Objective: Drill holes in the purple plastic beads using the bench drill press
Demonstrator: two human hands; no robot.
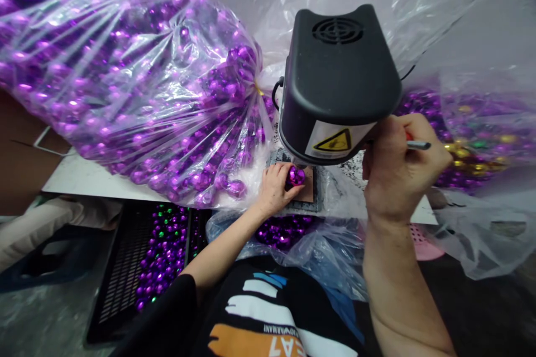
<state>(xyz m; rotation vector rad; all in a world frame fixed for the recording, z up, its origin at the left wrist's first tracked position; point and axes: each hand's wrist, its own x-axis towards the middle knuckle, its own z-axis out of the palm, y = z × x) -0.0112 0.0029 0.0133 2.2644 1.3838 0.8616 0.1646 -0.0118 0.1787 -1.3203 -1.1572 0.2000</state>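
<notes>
My left hand pinches a shiny purple bauble, holding it on a small brown board over the dark base plate of a bench machine. Directly above the bauble is the machine's black housing, which hides its lower working end. At the right side of the housing, my right hand is wrapped round a lever with a grey metal tip; the rest of the lever is hidden by the fingers.
A large tied plastic bag of purple baubles fills the left of the white table. More bagged purple, gold and green pieces lie right. Below are a black crate of beads and an open bag at my lap. Someone's leg shows left.
</notes>
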